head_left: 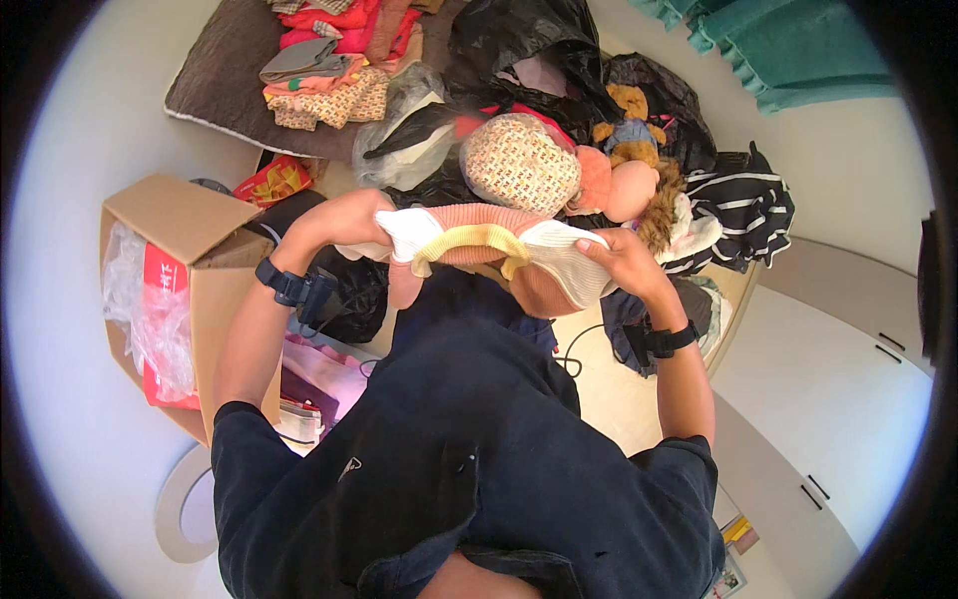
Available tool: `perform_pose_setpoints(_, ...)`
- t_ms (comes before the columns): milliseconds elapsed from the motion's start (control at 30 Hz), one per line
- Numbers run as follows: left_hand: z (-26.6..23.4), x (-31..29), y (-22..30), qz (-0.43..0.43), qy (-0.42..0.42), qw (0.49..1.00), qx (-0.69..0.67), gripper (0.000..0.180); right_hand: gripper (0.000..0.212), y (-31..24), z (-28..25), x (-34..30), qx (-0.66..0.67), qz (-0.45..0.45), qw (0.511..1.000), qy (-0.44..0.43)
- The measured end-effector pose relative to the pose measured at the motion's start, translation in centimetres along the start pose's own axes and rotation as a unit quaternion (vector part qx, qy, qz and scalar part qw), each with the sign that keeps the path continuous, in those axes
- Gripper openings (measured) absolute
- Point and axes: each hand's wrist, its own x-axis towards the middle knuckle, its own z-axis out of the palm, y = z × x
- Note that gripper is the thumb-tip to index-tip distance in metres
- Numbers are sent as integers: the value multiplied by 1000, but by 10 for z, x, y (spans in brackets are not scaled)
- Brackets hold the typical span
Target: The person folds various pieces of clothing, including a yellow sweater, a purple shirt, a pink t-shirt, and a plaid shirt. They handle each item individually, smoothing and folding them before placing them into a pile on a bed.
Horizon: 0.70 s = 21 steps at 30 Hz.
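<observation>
Between my two hands a ribbed knit top [565, 262] in white, dusty pink and brown is stretched out, its yellow neckband [469, 240] facing me. My left hand [349, 217] is closed on the white shoulder part at one side. At the other side my right hand [627, 262] pinches the white edge, thumb on top. The lower part of the top hangs down, partly folded and out of sight. Just beyond it lies a round patterned cushion-like bundle [520, 165], with pink rounded soft items [631, 190] to its right.
A cardboard box [235, 339] holding clear plastic stands at my left. Folded clothes [329, 95] are stacked on a brown mat [225, 75] at the far left. Black plastic bags [524, 45], a teddy bear [634, 125] and a striped black garment [743, 210] crowd the far side. White cabinets [828, 339] line the right.
</observation>
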Motion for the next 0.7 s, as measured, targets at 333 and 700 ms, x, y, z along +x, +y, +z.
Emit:
perform_pose_setpoints(333, -22, 264, -30, -70, 176, 973, 133, 34, 34, 153, -104, 161, 152, 5, 979, 138)
perform_pose_setpoints(700, 39, 373, -71, -47, 443, 884, 144, 67, 46, 242, -66, 242, -54, -77, 896, 435)
